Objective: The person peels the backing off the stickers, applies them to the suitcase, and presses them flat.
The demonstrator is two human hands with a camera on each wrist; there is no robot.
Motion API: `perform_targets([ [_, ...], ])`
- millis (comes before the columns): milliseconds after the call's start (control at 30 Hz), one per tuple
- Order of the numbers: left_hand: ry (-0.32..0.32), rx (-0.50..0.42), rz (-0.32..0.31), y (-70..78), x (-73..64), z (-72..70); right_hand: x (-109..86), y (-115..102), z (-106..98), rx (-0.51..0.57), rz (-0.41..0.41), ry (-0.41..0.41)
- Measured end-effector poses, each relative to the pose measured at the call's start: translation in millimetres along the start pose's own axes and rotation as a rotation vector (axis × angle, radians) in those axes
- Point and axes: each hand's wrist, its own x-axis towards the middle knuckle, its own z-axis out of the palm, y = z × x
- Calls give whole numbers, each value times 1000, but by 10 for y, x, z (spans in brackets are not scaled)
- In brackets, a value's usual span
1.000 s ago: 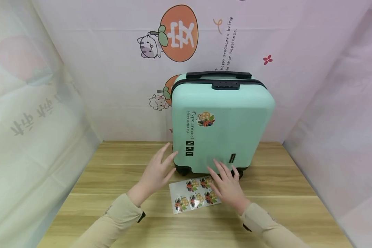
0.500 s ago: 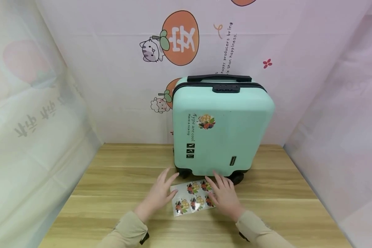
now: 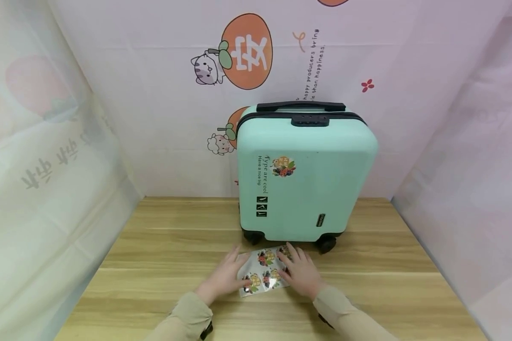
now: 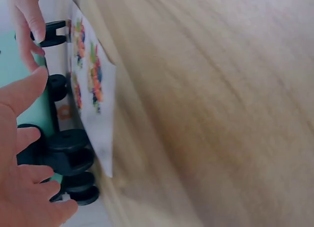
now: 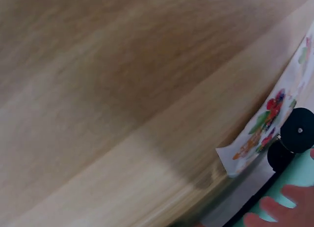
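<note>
A white sheet of fruit stickers lies on the wooden table in front of a mint-green suitcase. My left hand is at the sheet's left edge, fingers spread and relaxed. Over the right part of the sheet is my right hand, its fingers extended and hiding some stickers. Neither hand grips anything; whether the fingertips touch the sheet I cannot tell. One corner of the sheet looks slightly lifted in the right wrist view. A matching fruit sticker is on the suitcase's upper left front.
Upright on black wheels, the suitcase has a black handle on top and a combination lock. Printed cloth walls enclose the wooden table at the back and sides.
Both hands have come down and inward from in front of the suitcase to the sticker sheet. The suitcase stays in place. The head view has shifted slightly.
</note>
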Motion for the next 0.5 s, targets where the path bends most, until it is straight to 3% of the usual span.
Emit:
perform_targets([
  [200,-82,24,-27,-55,-3,82,14,50,137,14,-12,-130],
  [500,-120,69,-33,-94,-18,128,12,38,139,33,40,-244],
])
